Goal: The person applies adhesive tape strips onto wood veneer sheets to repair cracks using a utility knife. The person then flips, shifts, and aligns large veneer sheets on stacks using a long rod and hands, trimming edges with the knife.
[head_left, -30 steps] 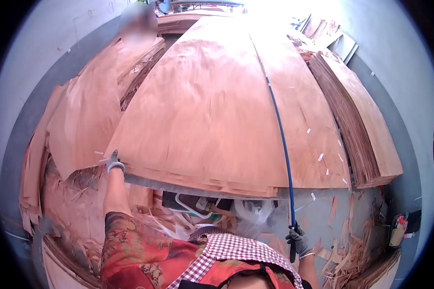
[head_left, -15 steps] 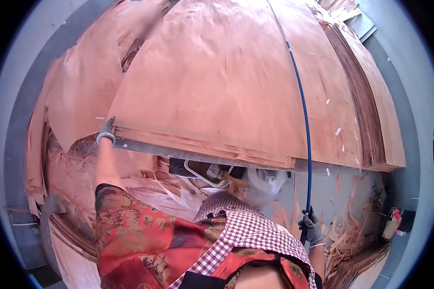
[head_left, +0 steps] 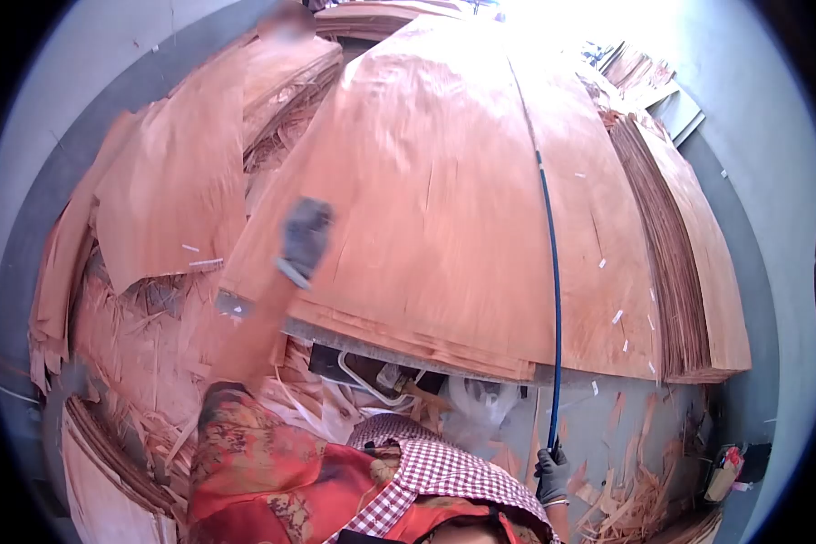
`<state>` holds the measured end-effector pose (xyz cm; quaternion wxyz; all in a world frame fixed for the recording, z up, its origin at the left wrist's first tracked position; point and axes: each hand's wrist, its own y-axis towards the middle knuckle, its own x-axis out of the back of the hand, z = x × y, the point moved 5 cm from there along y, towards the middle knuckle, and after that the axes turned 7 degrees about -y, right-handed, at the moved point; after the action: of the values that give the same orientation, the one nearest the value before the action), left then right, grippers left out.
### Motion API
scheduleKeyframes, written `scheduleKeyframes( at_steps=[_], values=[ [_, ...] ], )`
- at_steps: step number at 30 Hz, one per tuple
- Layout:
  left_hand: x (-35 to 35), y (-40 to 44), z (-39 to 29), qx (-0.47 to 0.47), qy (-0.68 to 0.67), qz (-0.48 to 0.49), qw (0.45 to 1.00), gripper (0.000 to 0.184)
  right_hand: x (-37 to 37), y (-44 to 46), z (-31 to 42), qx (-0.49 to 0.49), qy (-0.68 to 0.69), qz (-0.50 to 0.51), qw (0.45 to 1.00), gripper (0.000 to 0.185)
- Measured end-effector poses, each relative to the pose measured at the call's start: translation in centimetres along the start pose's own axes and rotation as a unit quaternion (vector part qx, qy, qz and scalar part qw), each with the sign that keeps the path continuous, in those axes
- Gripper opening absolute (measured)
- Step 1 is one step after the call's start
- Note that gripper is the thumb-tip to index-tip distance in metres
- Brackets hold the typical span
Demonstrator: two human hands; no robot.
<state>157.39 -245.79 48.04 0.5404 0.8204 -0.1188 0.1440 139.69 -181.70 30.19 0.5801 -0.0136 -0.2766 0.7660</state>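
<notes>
A stack of large thin wood sheets (head_left: 426, 208) lies in front of me, its near edge layered and slightly uneven. Over the left part of the top sheet is my left hand (head_left: 306, 238), gloved in grey and smeared by motion, so its fingers cannot be made out. My right hand (head_left: 553, 473), in a dark grey glove, is closed round the lower end of a long blue rod (head_left: 554, 290). The rod runs forward over the sheets, near a long seam on the right. Small white labels (head_left: 617, 316) dot the right-hand sheet.
More wood sheets (head_left: 177, 181) lie at the left, and a thick stack (head_left: 698, 254) stands at the right. Wood scraps (head_left: 635, 480) litter the floor. Under the near edge are a white-framed item (head_left: 367, 381) and a clear plastic bag (head_left: 485, 408).
My left hand has left the near left corner of the stack and moved right and forward over the top sheet. My right hand still holds the rod. The camera view has shifted.
</notes>
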Motion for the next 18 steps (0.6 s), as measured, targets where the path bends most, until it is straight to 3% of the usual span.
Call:
scheduleKeyframes(
  at_steps=[1, 5, 8, 11, 15, 16, 18],
  values=[
    [-2.8, 0.0, -3.4, -0.052, 0.061, 0.062, 0.995, 0.009, -0.4, 0.1, 0.3, 0.003, -0.016, -0.010, 1.000, 0.014],
    [-13.3, -4.1, -10.5, -0.069, 0.167, 0.275, 0.944, 0.003, -1.8, -1.3, 3.0, 0.038, -0.102, -0.037, 0.993, 0.014],
    [-17.1, -6.6, -13.1, -0.108, 0.085, 0.322, 0.937, 0.004, -1.9, -3.0, 3.9, 0.059, -0.133, -0.039, 0.989, 0.018],
    [-19.1, -9.7, -15.0, -0.153, 0.148, 0.422, 0.882, 0.006, -1.9, -3.3, 1.2, 0.063, -0.078, -0.003, 0.995, 0.020],
    [-17.7, -11.0, -15.6, -0.090, 0.027, 0.595, 0.798, 0.016, -4.4, -5.8, 2.6, 0.036, -0.157, 0.103, 0.982, 0.016],
    [-16.7, -9.3, -15.3, -0.047, -0.111, 0.500, 0.858, 0.021, -4.7, -5.6, 1.5, 0.016, -0.226, 0.128, 0.966, 0.015],
    [-14.7, -4.5, -13.4, 0.095, -0.217, 0.351, 0.906, 0.022, -5.4, -5.7, 0.5, -0.010, -0.268, 0.184, 0.946, 0.014]
  ],
)
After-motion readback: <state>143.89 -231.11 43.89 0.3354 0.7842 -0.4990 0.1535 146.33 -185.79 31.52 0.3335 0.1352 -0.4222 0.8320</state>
